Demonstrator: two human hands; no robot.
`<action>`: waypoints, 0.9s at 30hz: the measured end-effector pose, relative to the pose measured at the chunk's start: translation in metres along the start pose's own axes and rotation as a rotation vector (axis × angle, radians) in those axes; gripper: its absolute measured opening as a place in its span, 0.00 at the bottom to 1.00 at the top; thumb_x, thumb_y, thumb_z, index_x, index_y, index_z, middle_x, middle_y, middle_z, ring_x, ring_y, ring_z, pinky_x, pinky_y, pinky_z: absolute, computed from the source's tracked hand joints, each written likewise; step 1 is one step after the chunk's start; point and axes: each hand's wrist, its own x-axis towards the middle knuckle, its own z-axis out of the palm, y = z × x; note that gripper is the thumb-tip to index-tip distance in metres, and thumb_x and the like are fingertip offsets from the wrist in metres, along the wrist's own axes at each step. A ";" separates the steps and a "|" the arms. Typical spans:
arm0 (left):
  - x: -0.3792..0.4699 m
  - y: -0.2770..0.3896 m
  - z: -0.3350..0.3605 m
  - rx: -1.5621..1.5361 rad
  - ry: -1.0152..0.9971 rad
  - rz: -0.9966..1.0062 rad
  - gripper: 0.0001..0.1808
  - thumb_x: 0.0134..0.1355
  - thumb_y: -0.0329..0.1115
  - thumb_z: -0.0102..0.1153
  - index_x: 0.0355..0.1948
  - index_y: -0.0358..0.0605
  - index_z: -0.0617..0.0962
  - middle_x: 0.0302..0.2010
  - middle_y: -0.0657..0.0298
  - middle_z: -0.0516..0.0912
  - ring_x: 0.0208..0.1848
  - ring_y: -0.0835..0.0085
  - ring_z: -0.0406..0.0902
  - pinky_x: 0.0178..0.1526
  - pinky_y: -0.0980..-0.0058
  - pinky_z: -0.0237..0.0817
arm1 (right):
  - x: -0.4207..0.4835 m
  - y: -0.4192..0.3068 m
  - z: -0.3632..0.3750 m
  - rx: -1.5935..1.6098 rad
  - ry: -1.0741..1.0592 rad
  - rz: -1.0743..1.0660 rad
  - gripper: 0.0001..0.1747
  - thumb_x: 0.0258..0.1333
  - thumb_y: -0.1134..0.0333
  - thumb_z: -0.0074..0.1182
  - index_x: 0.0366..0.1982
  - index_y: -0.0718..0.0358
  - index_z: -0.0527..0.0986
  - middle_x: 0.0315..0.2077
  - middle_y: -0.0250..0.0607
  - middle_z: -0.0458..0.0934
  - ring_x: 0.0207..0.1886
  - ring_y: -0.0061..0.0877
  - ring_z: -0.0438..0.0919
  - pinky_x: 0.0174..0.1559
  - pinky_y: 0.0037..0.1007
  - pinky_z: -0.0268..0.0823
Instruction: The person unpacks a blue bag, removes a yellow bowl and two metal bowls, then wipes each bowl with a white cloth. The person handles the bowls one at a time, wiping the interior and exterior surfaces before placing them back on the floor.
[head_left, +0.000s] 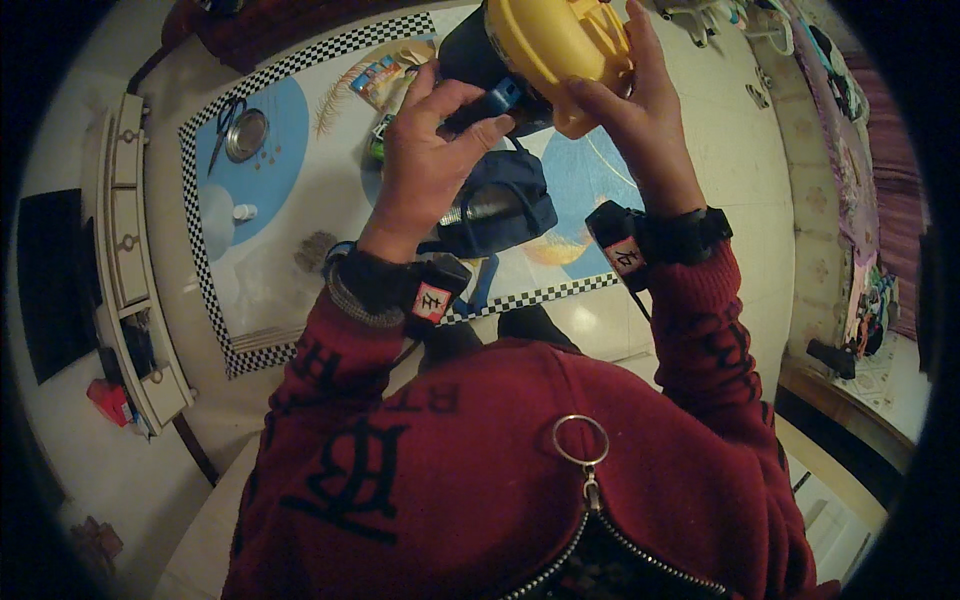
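My left hand (435, 142) grips a dark strip-like part with a blue end (504, 94), which looks like a handle or strap; I cannot tell what it belongs to. Thumb and fingers of my right hand (649, 112) are closed around the edge of a yellow plastic lid-like piece (547, 45). Against its left side is a dark container (469, 49), partly hidden by my left fingers and cut off by the top of the view. Below both hands lies a dark blue insulated bag (525, 195) with a silver lining, its top gaping and its straps loose.
A cloth with a checkered border (202, 300) spreads beneath. On it lie scissors (217, 142), a round metal tin (247, 135), a small white cap (244, 212), a snack packet (377, 79) and a green item (377, 146). A drawer cabinet (129, 217) stands at left.
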 end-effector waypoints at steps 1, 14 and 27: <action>0.001 -0.001 0.000 -0.022 -0.007 0.009 0.13 0.50 0.30 0.66 0.34 0.35 0.76 0.35 0.62 0.70 0.37 0.73 0.72 0.42 0.78 0.65 | 0.000 -0.001 -0.003 -0.026 0.003 0.015 0.50 0.48 0.76 0.56 0.67 0.58 0.39 0.62 0.54 0.51 0.60 0.39 0.63 0.56 0.36 0.62; 0.005 0.002 0.002 -0.034 -0.007 -0.020 0.14 0.49 0.31 0.67 0.34 0.35 0.77 0.35 0.62 0.71 0.37 0.76 0.71 0.38 0.81 0.66 | -0.006 0.012 -0.017 -0.039 0.051 -0.061 0.51 0.46 0.64 0.62 0.64 0.70 0.45 0.57 0.55 0.61 0.62 0.38 0.61 0.61 0.34 0.55; -0.006 -0.013 -0.002 0.158 -0.048 -0.154 0.15 0.47 0.35 0.68 0.33 0.39 0.78 0.48 0.39 0.75 0.60 0.52 0.66 0.53 0.68 0.62 | -0.027 0.041 -0.008 -0.091 0.016 0.272 0.52 0.48 0.62 0.60 0.65 0.68 0.42 0.58 0.53 0.59 0.55 0.35 0.68 0.52 0.30 0.65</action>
